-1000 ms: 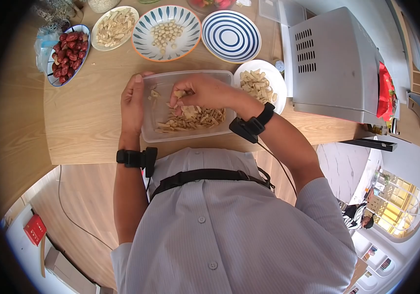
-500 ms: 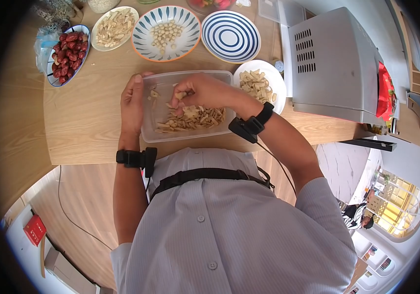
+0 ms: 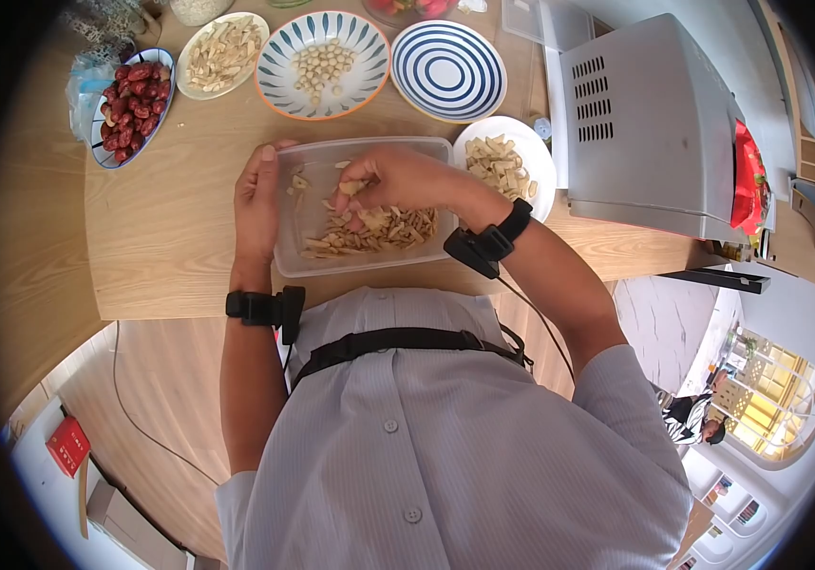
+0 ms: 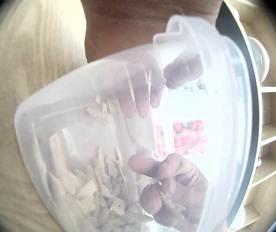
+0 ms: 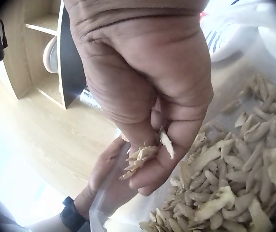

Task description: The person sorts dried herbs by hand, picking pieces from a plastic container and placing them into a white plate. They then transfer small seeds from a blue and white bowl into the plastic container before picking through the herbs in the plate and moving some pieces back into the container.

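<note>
A clear plastic container (image 3: pixel 317 249) holds many pale dried slices (image 3: pixel 393 228), heaped mostly toward its near and right sides. At the container's left end, the left hand (image 3: pixel 257 204) grips the wall; its fingers (image 4: pixel 139 104) show through the clear plastic in the left wrist view. Inside the container, above the heap, the right hand (image 3: pixel 388 180) pinches a few pale slices (image 5: pixel 140 158) between thumb and fingers, the pieces sticking out past the fingertips. Two or three loose slices (image 4: pixel 99 110) lie apart from the heap near the left hand.
Behind stand an oval plate of red dates (image 3: pixel 132 109), a plate of pale slices (image 3: pixel 225 55), a patterned plate of round pieces (image 3: pixel 322 66) and a ringed blue plate (image 3: pixel 448 71). A white plate (image 3: pixel 542 180) of cut pieces touches the area beside the container, near a grey appliance (image 3: pixel 654 123).
The right hand's fingers have shifted slightly over the heap, with their tips lower among the slices. The left hand and the container have stayed in place.
</note>
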